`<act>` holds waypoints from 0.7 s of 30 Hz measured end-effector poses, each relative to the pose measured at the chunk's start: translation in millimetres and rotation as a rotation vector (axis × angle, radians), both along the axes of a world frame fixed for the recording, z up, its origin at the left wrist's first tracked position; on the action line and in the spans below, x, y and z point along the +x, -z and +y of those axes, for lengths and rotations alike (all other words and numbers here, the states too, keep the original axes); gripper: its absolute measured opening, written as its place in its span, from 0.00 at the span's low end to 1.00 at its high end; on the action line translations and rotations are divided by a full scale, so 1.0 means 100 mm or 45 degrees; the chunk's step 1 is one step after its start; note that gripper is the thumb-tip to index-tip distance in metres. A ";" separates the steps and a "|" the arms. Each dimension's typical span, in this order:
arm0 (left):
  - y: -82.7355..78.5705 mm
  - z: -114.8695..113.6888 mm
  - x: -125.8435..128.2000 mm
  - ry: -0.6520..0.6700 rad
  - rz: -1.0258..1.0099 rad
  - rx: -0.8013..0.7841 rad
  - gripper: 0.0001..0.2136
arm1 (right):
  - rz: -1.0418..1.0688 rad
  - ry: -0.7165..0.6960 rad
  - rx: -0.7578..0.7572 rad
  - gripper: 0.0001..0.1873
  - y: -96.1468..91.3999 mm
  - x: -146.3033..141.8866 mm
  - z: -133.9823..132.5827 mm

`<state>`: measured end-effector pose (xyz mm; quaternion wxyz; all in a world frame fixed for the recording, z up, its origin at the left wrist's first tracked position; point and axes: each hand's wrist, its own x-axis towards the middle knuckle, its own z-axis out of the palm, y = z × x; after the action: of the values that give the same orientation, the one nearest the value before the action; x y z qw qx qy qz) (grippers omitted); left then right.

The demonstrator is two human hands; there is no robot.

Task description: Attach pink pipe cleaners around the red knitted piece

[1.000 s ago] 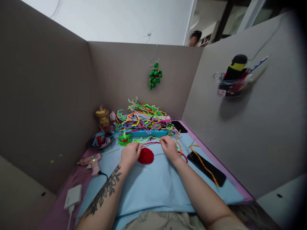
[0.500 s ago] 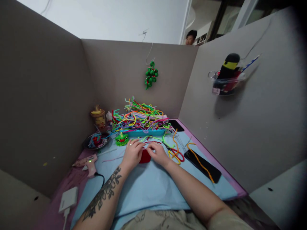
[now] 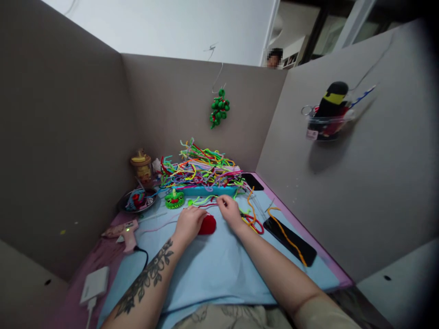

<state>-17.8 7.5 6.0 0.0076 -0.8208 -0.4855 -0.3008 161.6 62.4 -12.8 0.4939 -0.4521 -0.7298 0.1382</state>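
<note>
My left hand (image 3: 190, 223) is closed on the left side of a red fuzzy piece (image 3: 207, 225), rounded and flat-looking, on the blue cloth. Its fingertips cover part of the piece. Just beyond and to the right, my right hand (image 3: 229, 211) has its fingers curled together, apart from the red piece. A red pipe cleaner (image 3: 207, 205) lies at its fingertips; whether they pinch it is hidden. Left of the hands sits a green pipe-cleaner frog-like head (image 3: 174, 199) with red and a pale horn. Scissors (image 3: 254, 225) with red and yellow handles lie beside my right wrist.
A blue tray (image 3: 206, 191) heaped with colourful pipe cleaners stands at the back. At left are a bowl (image 3: 126, 204), a pink glue gun (image 3: 128, 235) and a white power bank (image 3: 95, 285). A black phone-like slab (image 3: 291, 242) lies right. Grey panels (image 3: 192, 100) surround the table.
My right hand has drawn away from the red piece, up and to the right, uncovering more of it. My left hand stays on the piece, its fingers lower. The view has shifted slightly.
</note>
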 end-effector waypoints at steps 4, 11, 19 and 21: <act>0.01 0.00 -0.01 -0.005 -0.018 -0.001 0.10 | -0.407 0.361 -0.019 0.08 -0.07 0.12 0.53; 0.02 0.00 -0.03 0.007 -0.023 0.006 0.10 | -0.881 0.421 -0.070 0.14 -0.05 0.14 0.84; 0.03 0.00 -0.03 0.006 -0.019 -0.034 0.10 | -0.172 0.084 -0.206 0.05 -0.08 0.36 1.10; 0.03 0.00 -0.04 -0.007 -0.015 -0.035 0.11 | -0.001 0.106 -0.185 0.10 -0.10 0.46 1.15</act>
<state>-21.9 7.3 3.3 -0.0058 -0.8176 -0.4919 -0.2991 207.4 177.1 -2.6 0.4648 -0.5167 -0.6986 0.1699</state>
